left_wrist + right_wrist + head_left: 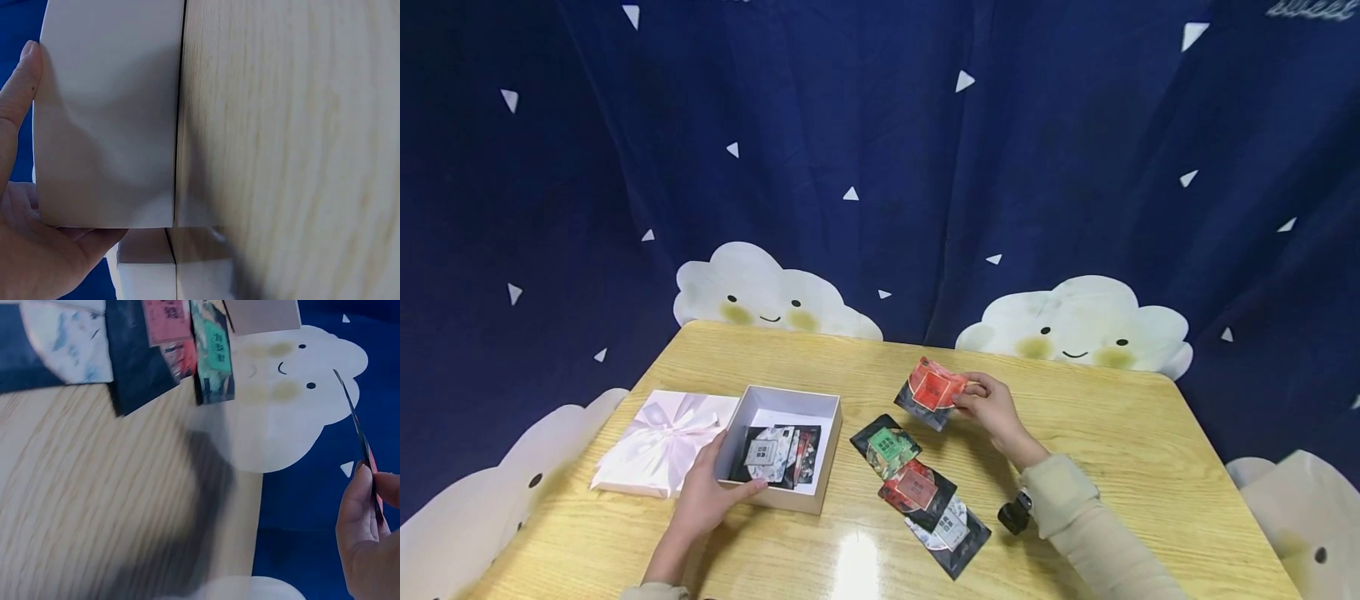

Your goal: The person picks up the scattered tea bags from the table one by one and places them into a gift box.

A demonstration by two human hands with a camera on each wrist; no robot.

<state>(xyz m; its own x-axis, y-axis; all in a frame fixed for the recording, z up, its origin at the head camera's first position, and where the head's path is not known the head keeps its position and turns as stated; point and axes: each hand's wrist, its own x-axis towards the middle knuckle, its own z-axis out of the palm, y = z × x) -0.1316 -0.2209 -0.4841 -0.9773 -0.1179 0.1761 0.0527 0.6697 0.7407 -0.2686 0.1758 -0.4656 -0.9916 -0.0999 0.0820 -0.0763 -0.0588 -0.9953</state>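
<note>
My right hand pinches a red and black packet by its right edge, above the table; the right wrist view shows this packet edge-on between thumb and fingers. My left hand grips the near left corner of an open white box, thumb over the front rim and fingers along the left side. In the left wrist view, the hand holds the box wall. Inside the box lie several packets. A green packet, a red one and a white and black one overlap in a row.
Left of the box lies a white lid with a pale ribbon bow. A black object is by my right wrist. The wooden table reaches back to a dark blue curtain with cloud shapes.
</note>
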